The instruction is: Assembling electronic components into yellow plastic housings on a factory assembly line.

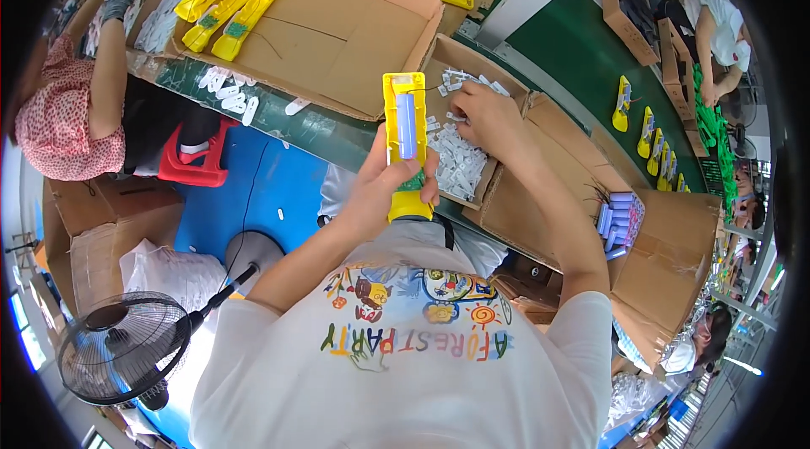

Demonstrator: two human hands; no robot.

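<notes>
My left hand [381,189] grips a yellow plastic housing half [391,124] upright in front of my chest, thumb across its lower part. Inside the housing lies a purple cylindrical battery [407,127], with a green circuit board [413,181] below it, partly covered by my fingers. A thin dark wire runs from the battery's top towards the right. My right hand [491,118] is over a cardboard box [475,52] of small white plastic parts [457,164]. Its fingers are pinched together, with a small white plastic part [456,117] at the tips.
Left of the housing sits a large shallow carton [337,23] with yellow housings [246,20]. Purple batteries [620,221] lie in a carton at right. More yellow housings [622,103] line the green belt. Co-workers [72,124] sit left and far right; a fan [126,348] stands lower left.
</notes>
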